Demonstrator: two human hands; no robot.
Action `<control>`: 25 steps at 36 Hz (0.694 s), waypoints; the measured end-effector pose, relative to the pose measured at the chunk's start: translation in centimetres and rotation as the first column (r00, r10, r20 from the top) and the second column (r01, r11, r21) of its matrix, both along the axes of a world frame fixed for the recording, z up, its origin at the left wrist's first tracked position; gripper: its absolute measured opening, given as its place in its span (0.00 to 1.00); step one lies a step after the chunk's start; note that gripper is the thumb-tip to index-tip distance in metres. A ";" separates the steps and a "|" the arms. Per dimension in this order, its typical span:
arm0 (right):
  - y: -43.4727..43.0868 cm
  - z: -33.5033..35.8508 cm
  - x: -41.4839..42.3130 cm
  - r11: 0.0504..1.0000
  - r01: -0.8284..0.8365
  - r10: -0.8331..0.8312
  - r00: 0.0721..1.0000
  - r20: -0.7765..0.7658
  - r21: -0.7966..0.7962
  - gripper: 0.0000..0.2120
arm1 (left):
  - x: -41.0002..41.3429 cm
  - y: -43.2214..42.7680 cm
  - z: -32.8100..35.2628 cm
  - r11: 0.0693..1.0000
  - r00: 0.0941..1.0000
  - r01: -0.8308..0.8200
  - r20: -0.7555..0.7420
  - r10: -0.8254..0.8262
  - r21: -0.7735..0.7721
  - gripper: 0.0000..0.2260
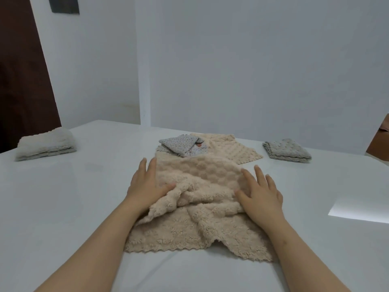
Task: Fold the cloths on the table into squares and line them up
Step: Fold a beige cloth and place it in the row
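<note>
Two hands lie flat on a fluffy beige cloth [195, 209] that sits rumpled on the near middle of the white tabletop [63, 197]. The left hand [147, 186] rests at the cloth's left edge with fingers straight and thumb pressed onto the pile. The right hand [261, 197] lies spread on the right side, its fingers straight too; neither hand grips anything. The cloth's near edge is uneven, with one corner hanging lower on the right. Just behind it lies a second beige cloth [233, 150], spread flat, with a folded patterned grey cloth [181, 146] on its left part. A folded grey cloth [286, 152] sits well apart at the right, and a folded pale cloth [45, 144] at the far left.
</note>
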State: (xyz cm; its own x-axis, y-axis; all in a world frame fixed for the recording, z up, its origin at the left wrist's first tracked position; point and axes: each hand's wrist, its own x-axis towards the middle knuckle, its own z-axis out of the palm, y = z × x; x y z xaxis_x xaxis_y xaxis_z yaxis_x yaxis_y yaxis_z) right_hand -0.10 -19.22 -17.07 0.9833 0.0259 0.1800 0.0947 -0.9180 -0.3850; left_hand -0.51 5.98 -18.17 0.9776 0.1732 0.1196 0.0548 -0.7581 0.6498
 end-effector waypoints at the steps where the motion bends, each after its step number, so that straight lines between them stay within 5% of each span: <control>1: 0.0 0.0 0.0 1.000 0.026 -0.026 0.999 0.025 0.002 0.26 | 0.1 0.0 0.0 0.999 0.999 -0.038 -0.004 0.038 0.015 0.39; 5: 0.0 0.1 -0.6 0.995 0.098 -0.099 0.983 0.157 0.010 0.22 | -1.1 -0.9 1.4 0.995 0.983 -0.096 0.159 0.092 0.013 0.29; 8: 0.2 0.3 -1.3 0.998 0.067 -0.060 0.971 0.233 -0.020 0.17 | -2.8 -2.0 2.8 0.996 0.954 0.073 0.287 -0.083 0.045 0.18; 10: 0.6 0.5 -1.8 1.000 0.010 -0.003 0.966 0.257 -0.029 0.13 | -3.9 -2.8 3.4 0.973 0.937 0.211 0.265 -0.229 0.096 0.14; 14: 1.5 0.1 -3.0 0.986 -0.165 0.158 0.970 0.183 0.025 0.09 | -3.9 -3.4 2.2 0.845 0.940 0.291 0.030 -0.340 0.449 0.17; 19: 1.1 -1.3 -3.5 0.976 -0.212 0.216 0.966 0.145 -0.041 0.12 | -3.0 -2.5 0.6 0.843 0.958 0.245 0.016 -0.288 0.478 0.17; 22: 0.8 -1.7 -4.9 0.970 -0.242 0.243 0.942 0.233 -0.035 0.26 | -3.1 -2.0 -0.1 0.903 0.944 0.178 0.190 -0.269 0.392 0.20; 25: 0.4 -2.1 -6.4 0.957 -0.292 0.279 0.913 0.298 -0.001 0.29 | -4.3 -2.3 0.2 0.969 0.781 0.093 0.587 -0.214 0.229 0.17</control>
